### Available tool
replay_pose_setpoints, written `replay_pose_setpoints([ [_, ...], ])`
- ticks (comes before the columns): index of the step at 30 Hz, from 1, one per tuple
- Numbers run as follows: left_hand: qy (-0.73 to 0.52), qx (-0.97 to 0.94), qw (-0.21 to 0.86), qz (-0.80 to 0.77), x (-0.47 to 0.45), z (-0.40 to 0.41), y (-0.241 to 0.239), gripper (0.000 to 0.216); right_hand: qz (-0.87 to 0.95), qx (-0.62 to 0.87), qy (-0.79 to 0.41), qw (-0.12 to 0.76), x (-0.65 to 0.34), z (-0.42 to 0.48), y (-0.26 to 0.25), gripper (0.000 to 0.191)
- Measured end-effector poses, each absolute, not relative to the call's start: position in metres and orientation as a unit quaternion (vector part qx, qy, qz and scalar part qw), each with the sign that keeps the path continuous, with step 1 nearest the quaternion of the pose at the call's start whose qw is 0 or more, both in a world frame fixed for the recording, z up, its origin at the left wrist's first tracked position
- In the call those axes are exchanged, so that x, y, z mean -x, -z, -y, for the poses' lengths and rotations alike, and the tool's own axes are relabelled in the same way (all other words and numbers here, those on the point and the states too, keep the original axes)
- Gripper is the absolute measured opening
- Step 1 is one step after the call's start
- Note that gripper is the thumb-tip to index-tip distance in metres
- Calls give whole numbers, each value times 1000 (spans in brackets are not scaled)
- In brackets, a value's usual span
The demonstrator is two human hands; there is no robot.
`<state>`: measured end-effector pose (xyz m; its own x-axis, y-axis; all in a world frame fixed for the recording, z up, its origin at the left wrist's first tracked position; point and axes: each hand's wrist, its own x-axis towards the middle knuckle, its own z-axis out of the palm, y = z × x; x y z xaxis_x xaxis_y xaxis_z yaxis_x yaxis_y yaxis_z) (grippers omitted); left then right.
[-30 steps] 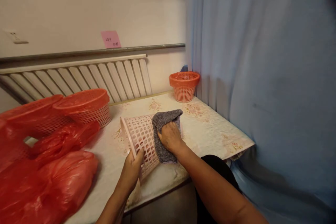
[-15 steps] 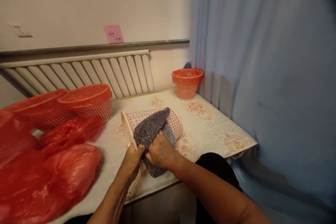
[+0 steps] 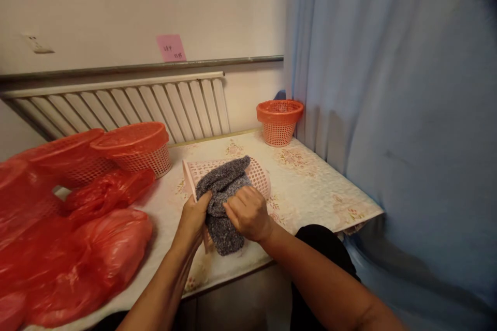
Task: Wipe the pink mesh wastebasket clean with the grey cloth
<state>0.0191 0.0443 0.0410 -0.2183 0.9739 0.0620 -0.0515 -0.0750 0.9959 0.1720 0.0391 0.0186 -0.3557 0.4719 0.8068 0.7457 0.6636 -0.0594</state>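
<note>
Through the head view I have a pale pink plastic basket (image 3: 259,177) lying on its side on the table (image 3: 322,186), its rim to the left and its base to the right, with a dark gray cloth (image 3: 227,235) draped over the near side of its lattice wall. I take the step in hand to be wiping that wall. To do it well, I would brace the basket at the rim so it cannot roll, spread the cloth flatter under the fingers, and press lightly, since thin lattice probably flexes and its holes could snag the weave.

My left hand (image 3: 193,218) is closed at the rim, clamping the basket there, with the thumb lying over the cloth's left edge; its other fingers are hidden, so I can't tell how far inside they reach. My right hand (image 3: 250,213) is curled nearly into a fist on the cloth, thumb and forefinger together and apparently clamped on a fold. The fingertips are tucked under, so I can't judge how firm that grip is.
</note>
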Motion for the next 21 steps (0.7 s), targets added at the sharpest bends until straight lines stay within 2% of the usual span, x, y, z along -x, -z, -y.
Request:
replay_pose_setpoints([
  [3,-579,-429,456,-522,-16,-52,-45,38,798,442,165,376,-175,-55,-14,28],
  [10,-591,-392,483,-514,-9,-69,-48,39,787,547,111,261,-181,-80,-7,12],
  [21,-578,-399,491,-516,7,-91,-44,49,785,563,108,233,-185,-77,-9,14],
])
